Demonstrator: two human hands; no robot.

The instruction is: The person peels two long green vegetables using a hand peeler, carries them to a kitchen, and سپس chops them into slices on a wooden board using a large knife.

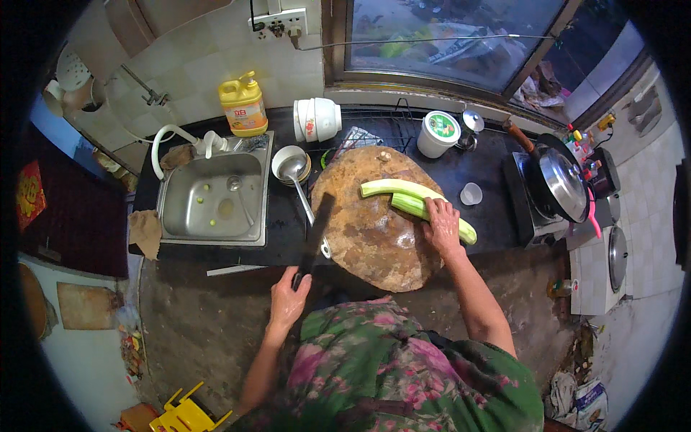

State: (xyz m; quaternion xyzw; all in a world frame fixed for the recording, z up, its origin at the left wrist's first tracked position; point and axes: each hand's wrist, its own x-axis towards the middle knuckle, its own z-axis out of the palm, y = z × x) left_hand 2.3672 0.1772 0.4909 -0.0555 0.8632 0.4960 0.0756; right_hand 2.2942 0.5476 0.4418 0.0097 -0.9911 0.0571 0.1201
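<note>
My left hand grips a dark-bladed kitchen knife, its blade pointing away from me over the left edge of a round wooden chopping board. On the board's right side lie two pale green peeled gourds, probably luffa. One is long and curved; the shorter piece rests along its near side. My right hand is closed over both and hides their middle part. The long one's right end sticks out past the board's edge. Small garlic cloves sit near the board's far rim.
To the left is a steel sink with a ladle and green scraps inside. A metal ladle leans from a bowl beside the board. White bowls, a lidded tub and a small cup stand behind. A lidded wok is right.
</note>
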